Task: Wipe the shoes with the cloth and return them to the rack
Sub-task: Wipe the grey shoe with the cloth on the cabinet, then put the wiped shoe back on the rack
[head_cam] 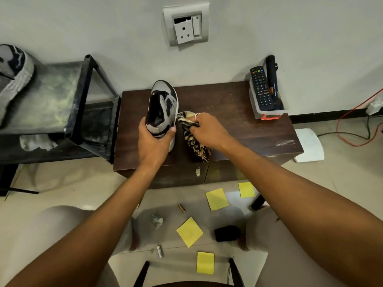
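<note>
My left hand [154,139] clasped the heel of the grey shoe [162,106] on the dark cabinet [238,125], while my right hand [207,129] clutched the striped cloth [191,129] just beside it

Dark wooden cabinet top [238,129], grey-black shoe [165,100], striped cloth [193,141]; clear tray [267,112] with remote [260,88]

No legible text; remote [261,89] button markings too small.

A grey-and-black sneaker [163,108] with matt fabric panels stands on a dark wood-grain cabinet [238,125], scuffed and dusty; beside it, a striped woven cloth [191,135], frayed; left, a dust-mottled black metal rack [83,96].
</note>
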Available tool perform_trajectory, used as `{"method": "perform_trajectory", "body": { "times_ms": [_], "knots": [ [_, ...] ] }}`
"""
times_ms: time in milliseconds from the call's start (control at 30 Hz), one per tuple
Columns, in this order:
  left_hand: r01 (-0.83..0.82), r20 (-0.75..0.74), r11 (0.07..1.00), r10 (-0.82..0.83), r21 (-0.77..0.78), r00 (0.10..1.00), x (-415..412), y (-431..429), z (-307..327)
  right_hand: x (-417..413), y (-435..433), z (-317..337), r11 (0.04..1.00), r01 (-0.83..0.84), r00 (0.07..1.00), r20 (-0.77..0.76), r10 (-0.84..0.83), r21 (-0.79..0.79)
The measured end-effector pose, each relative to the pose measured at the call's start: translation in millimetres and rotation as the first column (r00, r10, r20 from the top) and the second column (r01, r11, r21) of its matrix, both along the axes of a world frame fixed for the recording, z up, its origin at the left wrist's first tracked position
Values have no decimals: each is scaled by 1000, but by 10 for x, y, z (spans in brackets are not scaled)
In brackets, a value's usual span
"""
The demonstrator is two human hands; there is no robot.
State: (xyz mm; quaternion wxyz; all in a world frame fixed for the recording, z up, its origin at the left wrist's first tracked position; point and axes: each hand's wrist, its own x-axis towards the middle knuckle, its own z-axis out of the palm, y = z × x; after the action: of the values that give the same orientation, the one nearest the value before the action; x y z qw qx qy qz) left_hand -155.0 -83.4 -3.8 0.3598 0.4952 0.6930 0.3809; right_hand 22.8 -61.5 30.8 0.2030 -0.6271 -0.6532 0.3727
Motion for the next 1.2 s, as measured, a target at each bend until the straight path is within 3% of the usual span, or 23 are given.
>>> {"method": "perform_trajectory", "body": {
  "times_ms": [200,400,533,767,1033,1200],
  "knots": [
    [-71,-71,996,75,63,995,-4,63,-21,-119,-123,-6,999,34,999,8,-34,-5],
    [-128,49,983,122,131,991,-148,-174,325,-207,-276,310,986,159,953,-253,-168,-54],
    [-139,133,973,116,184,984,-356,-457,661,-353,-450,533,958,214,811,-512,-283,-190],
    [-197,214,923,130,332,968,-839,-834,1381,-650,-830,743,898,171,572,-702,-425,-405],
    [-292,235,865,210,407,949,-1651,-601,1732,-1352,-650,1102,959,76,639,-725,-258,-274],
    [-339,261,872,256,353,931,-2111,-283,1624,-1823,-357,1249,974,41,679,-708,-192,-225]
  ]
}}
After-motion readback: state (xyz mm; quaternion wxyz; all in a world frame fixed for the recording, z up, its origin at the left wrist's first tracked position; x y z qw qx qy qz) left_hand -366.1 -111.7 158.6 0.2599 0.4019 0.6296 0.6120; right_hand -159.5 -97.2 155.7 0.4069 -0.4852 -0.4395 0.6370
